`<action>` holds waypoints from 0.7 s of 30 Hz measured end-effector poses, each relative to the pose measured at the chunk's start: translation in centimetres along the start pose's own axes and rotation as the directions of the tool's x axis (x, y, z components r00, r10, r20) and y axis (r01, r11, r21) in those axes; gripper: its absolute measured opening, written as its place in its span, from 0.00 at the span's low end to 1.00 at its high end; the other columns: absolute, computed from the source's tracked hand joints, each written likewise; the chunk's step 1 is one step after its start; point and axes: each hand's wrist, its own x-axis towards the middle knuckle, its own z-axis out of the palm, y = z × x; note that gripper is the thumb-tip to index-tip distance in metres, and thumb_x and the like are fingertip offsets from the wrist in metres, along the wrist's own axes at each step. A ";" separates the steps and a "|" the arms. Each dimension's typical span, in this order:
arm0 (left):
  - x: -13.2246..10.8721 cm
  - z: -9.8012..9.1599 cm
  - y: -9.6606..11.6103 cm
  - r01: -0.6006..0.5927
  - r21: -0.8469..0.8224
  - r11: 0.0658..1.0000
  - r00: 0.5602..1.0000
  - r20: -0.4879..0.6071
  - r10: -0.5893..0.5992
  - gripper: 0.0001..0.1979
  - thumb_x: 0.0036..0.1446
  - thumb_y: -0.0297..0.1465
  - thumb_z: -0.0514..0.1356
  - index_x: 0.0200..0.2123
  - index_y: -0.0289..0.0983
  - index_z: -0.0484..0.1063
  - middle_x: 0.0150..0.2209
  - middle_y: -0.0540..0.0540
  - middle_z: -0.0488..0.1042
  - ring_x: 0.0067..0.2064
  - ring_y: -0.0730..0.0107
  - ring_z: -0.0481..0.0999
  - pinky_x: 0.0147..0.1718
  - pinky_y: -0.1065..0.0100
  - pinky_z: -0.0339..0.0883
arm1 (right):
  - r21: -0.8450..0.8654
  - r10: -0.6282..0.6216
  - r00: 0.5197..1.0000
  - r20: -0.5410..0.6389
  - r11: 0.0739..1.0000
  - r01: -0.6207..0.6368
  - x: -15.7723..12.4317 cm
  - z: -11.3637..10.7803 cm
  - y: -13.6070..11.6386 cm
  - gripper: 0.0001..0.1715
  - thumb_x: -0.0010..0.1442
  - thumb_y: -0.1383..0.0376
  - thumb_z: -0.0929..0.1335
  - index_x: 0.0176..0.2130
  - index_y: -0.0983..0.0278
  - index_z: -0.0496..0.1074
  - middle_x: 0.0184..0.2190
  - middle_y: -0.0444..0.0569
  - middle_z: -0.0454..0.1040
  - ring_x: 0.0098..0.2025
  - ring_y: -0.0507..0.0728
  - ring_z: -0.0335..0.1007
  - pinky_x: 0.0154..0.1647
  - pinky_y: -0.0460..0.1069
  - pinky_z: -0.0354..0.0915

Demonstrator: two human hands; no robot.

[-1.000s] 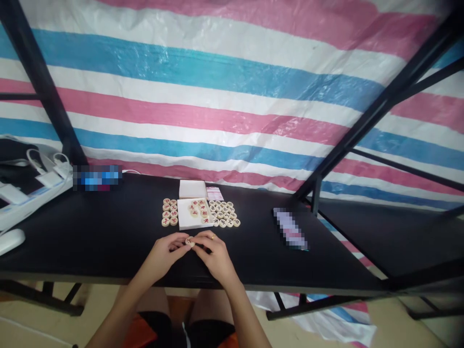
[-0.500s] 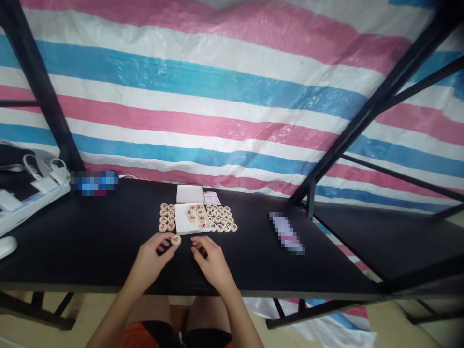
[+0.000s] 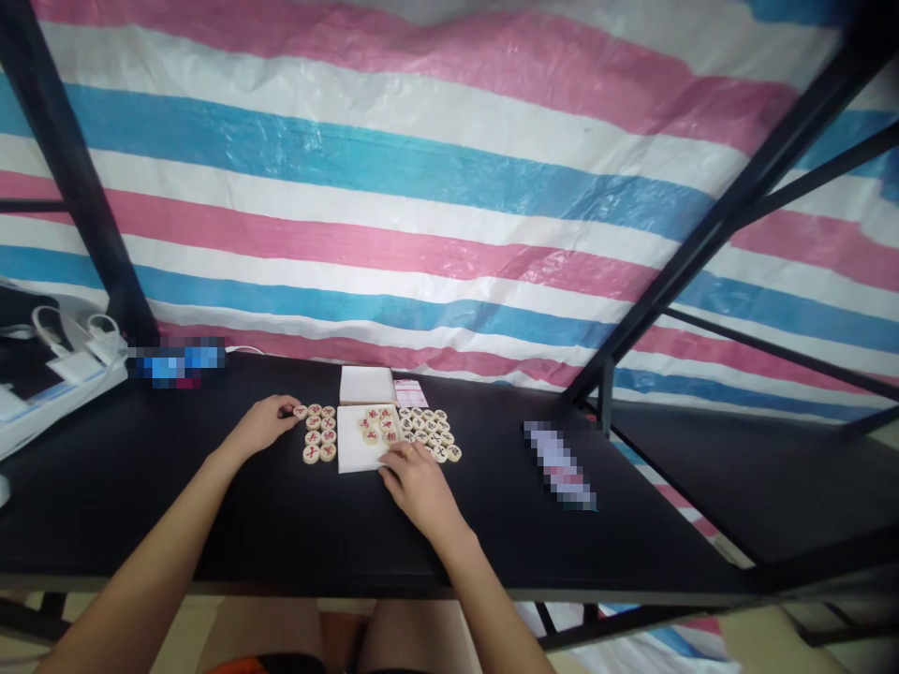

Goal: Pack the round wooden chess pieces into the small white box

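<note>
My left hand (image 3: pixel 271 422) is closed at the fingertips on a round Chinese chess piece (image 3: pixel 301 412) with a red mark, at the far left end of two columns of red-marked pieces (image 3: pixel 313 437). An open white box (image 3: pixel 357 453) lies to the right of those columns, several red-marked pieces (image 3: pixel 370 424) loose in its right part. Over the box's near right corner is my right hand (image 3: pixel 421 482), fingers curled together; what they hold, if anything, is hidden. Black-marked pieces (image 3: pixel 428 426) stand in rows just right of the box, partly covered by this hand.
Behind the box lie a second white box part (image 3: pixel 366 385) and a pink-and-white paper (image 3: pixel 411 393). A blurred-out phone-like object (image 3: pixel 558 463) rests at right. At the left are a white power strip (image 3: pixel 70 384) with plugs and a blurred blue item (image 3: pixel 179 360). Black table frame bars rise on both sides.
My left hand has carried the red-marked piece leftward and away from me to the top of the columns. My right hand has moved forward onto the box's corner, its fingers now closed.
</note>
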 end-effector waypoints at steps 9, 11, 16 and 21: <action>-0.7 1.0 -0.1 -0.059 0.094 0.994 0.998 -0.021 0.061 0.20 0.52 0.36 0.53 0.47 0.38 0.74 0.41 0.44 0.75 0.39 0.61 0.75 0.40 0.66 0.67 | -0.070 0.090 0.995 -0.048 0.993 -0.093 -0.5 1.3 -1.7 0.10 0.62 0.68 0.62 0.38 0.62 0.73 0.39 0.54 0.71 0.43 0.61 0.64 0.46 0.56 0.62; -0.7 1.1 -0.2 -0.060 0.111 0.992 0.998 -0.028 0.064 0.20 0.53 0.36 0.52 0.47 0.40 0.73 0.41 0.44 0.75 0.40 0.61 0.75 0.40 0.67 0.67 | -0.032 0.091 0.994 -0.068 0.995 -0.093 -0.3 1.1 -1.3 0.09 0.62 0.65 0.64 0.40 0.61 0.74 0.41 0.54 0.71 0.45 0.61 0.64 0.47 0.56 0.62; -0.6 1.3 -0.3 -0.092 0.075 0.993 0.995 -0.029 0.094 0.21 0.56 0.36 0.51 0.50 0.40 0.72 0.41 0.44 0.74 0.38 0.62 0.75 0.39 0.67 0.67 | -0.022 0.093 0.993 -0.068 0.995 -0.095 2.0 -0.5 0.0 0.10 0.61 0.67 0.64 0.40 0.62 0.74 0.40 0.52 0.73 0.44 0.60 0.66 0.48 0.54 0.60; -0.9 1.3 -0.2 -0.092 0.009 0.996 0.992 -0.083 0.092 0.21 0.54 0.34 0.52 0.50 0.37 0.72 0.41 0.43 0.73 0.36 0.63 0.74 0.40 0.67 0.67 | -0.156 0.042 0.994 0.102 0.987 -0.025 5.7 -0.9 0.4 0.08 0.59 0.65 0.66 0.36 0.64 0.75 0.34 0.53 0.76 0.42 0.60 0.68 0.43 0.52 0.60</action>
